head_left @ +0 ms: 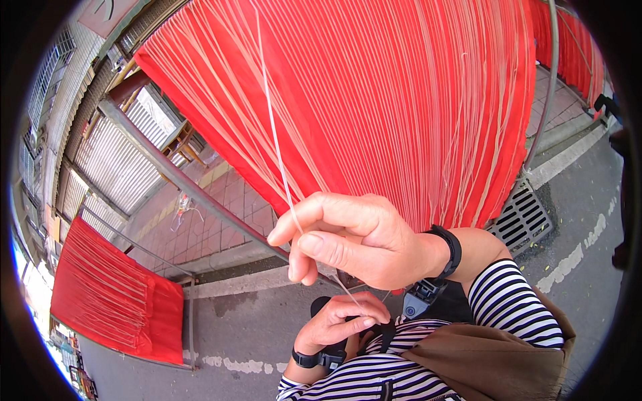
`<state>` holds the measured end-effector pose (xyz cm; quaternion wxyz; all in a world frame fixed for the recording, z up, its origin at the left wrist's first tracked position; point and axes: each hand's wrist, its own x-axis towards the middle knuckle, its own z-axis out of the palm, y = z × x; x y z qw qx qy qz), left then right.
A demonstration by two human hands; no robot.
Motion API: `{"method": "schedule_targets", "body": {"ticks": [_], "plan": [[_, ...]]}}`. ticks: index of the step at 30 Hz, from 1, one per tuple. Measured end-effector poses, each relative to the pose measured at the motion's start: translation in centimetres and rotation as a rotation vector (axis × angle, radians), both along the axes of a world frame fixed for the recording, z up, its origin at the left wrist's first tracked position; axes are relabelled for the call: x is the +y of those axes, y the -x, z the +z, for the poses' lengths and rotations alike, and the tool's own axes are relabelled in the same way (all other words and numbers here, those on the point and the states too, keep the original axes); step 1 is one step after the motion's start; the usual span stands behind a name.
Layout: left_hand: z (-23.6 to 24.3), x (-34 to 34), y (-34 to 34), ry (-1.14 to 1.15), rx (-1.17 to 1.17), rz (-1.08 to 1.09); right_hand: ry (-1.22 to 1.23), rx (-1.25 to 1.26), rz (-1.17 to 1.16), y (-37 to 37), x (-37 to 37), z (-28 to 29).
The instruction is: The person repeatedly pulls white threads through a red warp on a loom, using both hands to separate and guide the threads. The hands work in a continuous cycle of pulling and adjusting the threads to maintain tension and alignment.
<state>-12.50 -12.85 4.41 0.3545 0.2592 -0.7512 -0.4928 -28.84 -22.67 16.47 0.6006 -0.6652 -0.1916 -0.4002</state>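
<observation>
A thin pale strand runs from the upper edge of the view down to my hands. My right hand, raised in front of a red cloth, is closed with the strand between thumb and forefinger; its other fingers curl loosely. Lower and nearer my body, my left hand pinches the lower part of the same strand. Behind the right hand the large cloth slopes away, covered with many similar pale strands lying lengthwise, some bunched or crossed. What the strands are made of, I cannot tell.
A metal pole slants along the cloth's left side. At lower left stands a smaller red cloth with strands on a frame. A drain grate lies at the right, beside grey road. Shutters line the paved walkway.
</observation>
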Motion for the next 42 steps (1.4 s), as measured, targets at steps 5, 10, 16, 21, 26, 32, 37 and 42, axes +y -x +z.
{"method": "schedule_targets", "body": {"ticks": [5,10,16,21,26,32,37,42], "plan": [[0.8,1.0,0.3,0.01,0.034,0.02,0.141,-0.082,-0.072,-0.6,1.6,1.6],[1.5,2.4,0.0,-0.063,0.135,0.058,0.212,-0.084,-0.113,-1.1,2.5,2.7],[1.9,1.6,-0.3,0.086,0.199,0.002,0.162,-0.044,-0.097,-1.5,1.3,1.5],[1.2,1.2,-0.2,0.085,0.337,0.005,-0.019,0.113,-0.15,-1.9,-1.4,-2.6],[-0.1,0.2,0.0,0.034,0.531,0.109,-0.14,0.378,-0.217,-1.1,-5.3,-11.0],[-1.3,-1.3,-0.8,0.014,0.667,0.235,-0.097,0.681,-0.254,0.5,-5.3,-22.6],[-1.9,-2.3,-1.5,0.017,0.707,0.307,0.026,0.773,-0.236,1.3,-4.3,-27.9],[-2.9,-3.2,-2.4,-0.034,0.785,0.353,-0.02,0.83,-0.097,2.2,-3.5,-30.6]]}}
